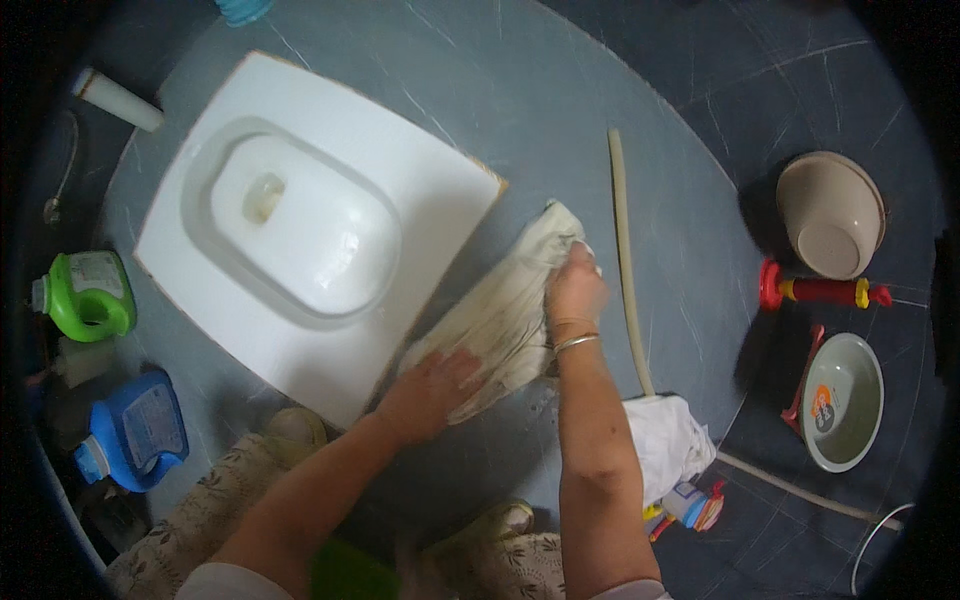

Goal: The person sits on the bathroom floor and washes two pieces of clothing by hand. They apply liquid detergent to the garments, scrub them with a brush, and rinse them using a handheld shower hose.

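A damp, wrinkled off-white cloth (502,307) lies stretched over the grey tiled floor, beside the lower right edge of a white ceramic squat toilet (442,217). At the cloth's upper end my right hand (577,289), with a silver bangle at the wrist, is closed on bunched fabric. My left hand (431,394) rests flat on its lower left part, close to the toilet's edge, fingers spread. To the right of my right hand a beige hose (621,217) runs along the floor. Its lower end meets a white crumpled cloth (667,442), partly behind my right forearm.
A green bottle (90,296) and a blue bottle (142,431) are at the left, a white pipe (120,100) above them. A beige bucket (832,217), a red and yellow pump-like object (825,292) and a pale basin (844,401) are at the right.
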`<state>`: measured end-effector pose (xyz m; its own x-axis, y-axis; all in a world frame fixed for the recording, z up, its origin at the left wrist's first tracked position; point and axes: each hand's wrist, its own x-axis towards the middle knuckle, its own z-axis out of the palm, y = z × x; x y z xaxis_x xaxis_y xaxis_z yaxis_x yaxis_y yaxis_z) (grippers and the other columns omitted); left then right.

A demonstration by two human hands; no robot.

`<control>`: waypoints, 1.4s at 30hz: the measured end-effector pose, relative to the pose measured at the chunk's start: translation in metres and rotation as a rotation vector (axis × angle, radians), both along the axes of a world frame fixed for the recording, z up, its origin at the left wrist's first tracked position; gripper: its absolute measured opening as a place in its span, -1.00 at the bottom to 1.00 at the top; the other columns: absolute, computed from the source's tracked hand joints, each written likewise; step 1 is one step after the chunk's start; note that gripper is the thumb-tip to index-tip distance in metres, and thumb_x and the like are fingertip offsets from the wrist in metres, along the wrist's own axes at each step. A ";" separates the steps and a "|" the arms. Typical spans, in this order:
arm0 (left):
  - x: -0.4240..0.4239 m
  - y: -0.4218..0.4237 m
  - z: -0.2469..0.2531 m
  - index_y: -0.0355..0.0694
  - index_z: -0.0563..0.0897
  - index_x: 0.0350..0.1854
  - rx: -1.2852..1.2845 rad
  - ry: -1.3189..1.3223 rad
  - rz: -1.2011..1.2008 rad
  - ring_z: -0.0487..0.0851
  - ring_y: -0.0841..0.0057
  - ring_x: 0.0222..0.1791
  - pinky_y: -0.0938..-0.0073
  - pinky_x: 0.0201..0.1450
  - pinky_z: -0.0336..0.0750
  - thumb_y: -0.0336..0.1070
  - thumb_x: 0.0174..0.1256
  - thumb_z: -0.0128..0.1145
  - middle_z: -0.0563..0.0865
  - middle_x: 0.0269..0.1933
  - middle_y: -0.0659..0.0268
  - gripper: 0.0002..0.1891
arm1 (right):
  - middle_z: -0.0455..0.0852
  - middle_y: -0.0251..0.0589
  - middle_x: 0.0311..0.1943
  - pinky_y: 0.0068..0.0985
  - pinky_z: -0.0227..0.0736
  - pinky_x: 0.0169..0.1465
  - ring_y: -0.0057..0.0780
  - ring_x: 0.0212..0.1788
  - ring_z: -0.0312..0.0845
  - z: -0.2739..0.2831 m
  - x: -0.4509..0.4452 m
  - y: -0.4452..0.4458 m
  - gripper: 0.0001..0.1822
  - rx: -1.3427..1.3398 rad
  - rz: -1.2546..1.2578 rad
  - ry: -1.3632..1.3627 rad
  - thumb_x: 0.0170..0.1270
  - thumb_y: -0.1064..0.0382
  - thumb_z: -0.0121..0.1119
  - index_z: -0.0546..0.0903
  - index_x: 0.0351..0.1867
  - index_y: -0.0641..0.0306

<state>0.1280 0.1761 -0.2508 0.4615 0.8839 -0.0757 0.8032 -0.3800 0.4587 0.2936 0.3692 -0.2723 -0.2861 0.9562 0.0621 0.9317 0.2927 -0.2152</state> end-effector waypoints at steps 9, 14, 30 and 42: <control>-0.003 -0.022 -0.020 -0.07 0.38 0.31 -0.159 -0.032 0.185 0.22 0.24 0.41 0.10 0.42 0.09 -0.32 0.13 0.06 0.33 0.38 0.17 -0.41 | 0.66 -0.19 -0.41 -0.21 0.49 -0.37 -0.24 -0.34 0.63 -0.007 -0.039 -0.118 -0.79 -0.185 0.523 -0.268 0.19 0.17 0.07 0.58 -0.24 0.19; 0.001 0.002 0.004 -0.11 0.33 0.33 -0.132 -0.094 -0.010 0.21 0.20 0.42 0.08 0.40 0.13 -0.35 0.16 0.05 0.26 0.41 0.10 -0.41 | 0.62 -0.20 -0.58 -0.25 0.43 -0.47 -0.26 -0.56 0.60 -0.009 -0.019 0.000 -0.87 0.107 0.062 -0.067 0.08 0.18 0.19 0.56 -0.44 0.14; 0.003 -0.003 -0.003 -0.15 0.38 0.31 -0.022 -0.147 0.074 0.28 0.27 0.38 0.18 0.40 0.14 -0.32 0.15 0.01 0.37 0.35 0.14 -0.43 | 0.59 -0.23 -0.65 -0.34 0.37 -0.60 -0.26 -0.66 0.53 0.005 -0.047 -0.013 -0.75 0.176 0.026 -0.032 0.18 0.26 0.08 0.54 -0.09 0.18; 0.002 -0.004 0.000 -0.17 0.36 0.32 0.004 -0.045 0.004 0.22 0.28 0.41 0.19 0.39 0.13 -0.20 0.12 0.17 0.29 0.40 0.17 -0.36 | 0.68 -0.17 -0.46 -0.21 0.46 -0.42 -0.17 -0.47 0.62 0.015 0.004 0.034 -0.87 0.023 -0.193 -0.152 0.26 0.23 0.02 0.57 -0.25 0.11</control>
